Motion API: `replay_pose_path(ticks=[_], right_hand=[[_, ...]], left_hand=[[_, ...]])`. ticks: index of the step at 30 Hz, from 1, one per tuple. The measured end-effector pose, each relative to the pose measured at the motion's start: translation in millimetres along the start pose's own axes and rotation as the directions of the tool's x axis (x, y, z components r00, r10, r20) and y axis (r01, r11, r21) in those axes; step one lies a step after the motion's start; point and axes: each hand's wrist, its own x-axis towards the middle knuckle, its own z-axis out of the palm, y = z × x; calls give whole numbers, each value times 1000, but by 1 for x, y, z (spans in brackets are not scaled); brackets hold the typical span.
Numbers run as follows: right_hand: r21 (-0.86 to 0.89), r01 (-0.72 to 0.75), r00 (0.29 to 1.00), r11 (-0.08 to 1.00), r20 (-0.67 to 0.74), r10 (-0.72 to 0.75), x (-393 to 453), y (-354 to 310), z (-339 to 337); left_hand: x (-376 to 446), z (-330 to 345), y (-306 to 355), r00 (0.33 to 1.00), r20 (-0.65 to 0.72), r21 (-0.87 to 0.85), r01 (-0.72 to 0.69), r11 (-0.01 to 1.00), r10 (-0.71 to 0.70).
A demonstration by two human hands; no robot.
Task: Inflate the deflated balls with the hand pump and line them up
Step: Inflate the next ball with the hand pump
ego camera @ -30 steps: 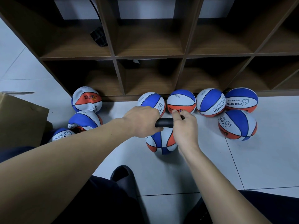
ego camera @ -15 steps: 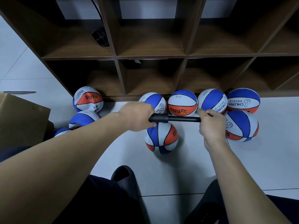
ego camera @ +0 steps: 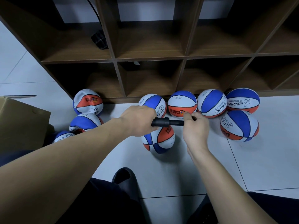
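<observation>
A black hand pump (ego camera: 163, 122) lies level over a red, white and blue ball (ego camera: 159, 139) on the floor. My left hand (ego camera: 139, 121) grips the pump's barrel. My right hand (ego camera: 195, 126) grips the handle end, with only a short piece of rod showing between the two. Round balls stand in a row along the shelf base (ego camera: 182, 102), one more (ego camera: 239, 126) in front at the right. Wrinkled, soft balls (ego camera: 88, 101) lie at the left.
A brown wooden cubby shelf (ego camera: 150, 57) fills the back, a black object (ego camera: 99, 39) in one compartment. A cardboard box (ego camera: 19, 123) stands at the left edge. My dark slipper (ego camera: 125, 180) is on the white tiled floor below the ball.
My right hand pulled the handle out to the right, then pushed it back in toward my left hand, so the rod is short again. The left hand stayed put.
</observation>
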Motion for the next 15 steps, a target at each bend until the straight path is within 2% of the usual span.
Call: replay_pose_path(ticks=[15], right_hand=[[-23,29,986,999,162,-24,-15,-7,13]], left_hand=[[1,2,14,998,39,-40,-43,998,45]])
